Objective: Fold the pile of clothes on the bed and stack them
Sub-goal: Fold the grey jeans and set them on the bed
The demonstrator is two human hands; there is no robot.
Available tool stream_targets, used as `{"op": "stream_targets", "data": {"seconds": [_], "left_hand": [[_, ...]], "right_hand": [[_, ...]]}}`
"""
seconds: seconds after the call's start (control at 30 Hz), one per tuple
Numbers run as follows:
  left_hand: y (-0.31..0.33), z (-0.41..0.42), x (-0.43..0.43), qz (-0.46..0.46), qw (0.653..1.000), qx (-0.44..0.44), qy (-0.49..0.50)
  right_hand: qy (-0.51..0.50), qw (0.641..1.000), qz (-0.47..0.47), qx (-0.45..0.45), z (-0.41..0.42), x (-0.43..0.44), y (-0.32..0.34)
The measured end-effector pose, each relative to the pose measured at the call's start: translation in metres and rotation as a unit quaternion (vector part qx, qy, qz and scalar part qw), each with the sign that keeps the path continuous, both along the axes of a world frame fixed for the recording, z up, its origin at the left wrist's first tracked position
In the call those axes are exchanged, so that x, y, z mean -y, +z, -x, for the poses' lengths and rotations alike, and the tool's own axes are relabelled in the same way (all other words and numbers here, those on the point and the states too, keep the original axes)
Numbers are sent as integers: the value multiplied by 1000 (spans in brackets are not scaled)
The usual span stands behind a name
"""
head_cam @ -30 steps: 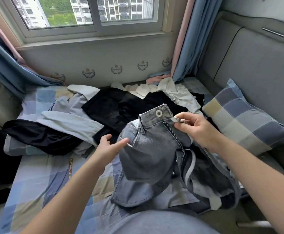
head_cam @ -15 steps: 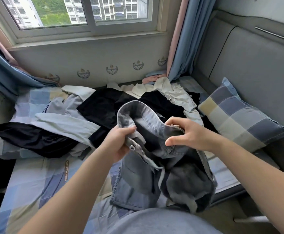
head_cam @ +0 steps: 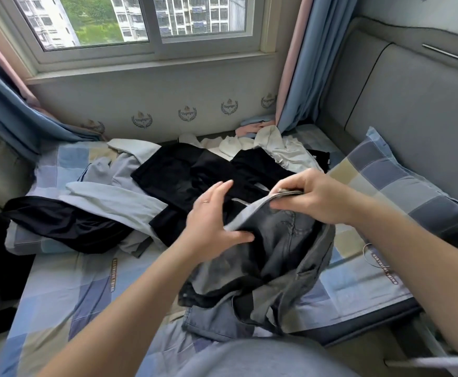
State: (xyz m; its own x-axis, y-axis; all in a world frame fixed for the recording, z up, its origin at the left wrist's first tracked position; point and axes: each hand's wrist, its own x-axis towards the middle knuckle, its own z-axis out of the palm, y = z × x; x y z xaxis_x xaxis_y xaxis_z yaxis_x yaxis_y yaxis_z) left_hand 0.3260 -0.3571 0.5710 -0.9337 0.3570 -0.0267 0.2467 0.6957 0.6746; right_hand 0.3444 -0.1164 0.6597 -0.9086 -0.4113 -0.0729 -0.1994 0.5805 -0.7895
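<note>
Pinching the jeans [head_cam: 282,240], right hand [head_cam: 317,197] raised, left hand [head_cam: 211,221] apparently splayed

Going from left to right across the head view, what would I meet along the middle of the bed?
Black garment, pale blue shirt, left hand, right hand pinching the jeans, checked pillow.

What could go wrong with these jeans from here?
1. Only the right hand pinches the jeans. The left hand has straight fingers and grips nothing, so the jeans may slip.
2. They are bunched, so a fold made now would likely set crooked.
3. Their lower part lies near the bed edge and might slide off.
</note>
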Motion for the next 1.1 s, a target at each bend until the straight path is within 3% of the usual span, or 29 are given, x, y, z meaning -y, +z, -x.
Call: {"op": "stream_targets", "data": {"seconds": [0.1, 0.17, 0.3, 0.53, 0.63, 0.9, 1.1], "left_hand": [[-1, 4, -16, -52, 997, 2, -64], [-5, 10, -12, -31, 999, -31, -27], [5, 18, 4, -25, 996, -83, 34], [6, 34, 26, 22, 990, -80, 116], [-6, 39, 40, 87, 984, -64, 142], [-58, 41, 109, 217, 951, -15, 221], [-83, 33, 130, 195, 942, 36, 271]], "right_hand": [[67, 996, -61, -26, 5, 20, 20], [66, 992, -103, -44, 13, 19, 25], [42, 969, -240, -45, 31, -5, 12], [-83, 927, -360, -67, 47, -31, -55], [-117, 894, -422, -97, 51, -35, -78], [-200, 884, -398, -144, 61, -67, -110], [-258, 890, -360, -107, 58, -81, -126]]}}
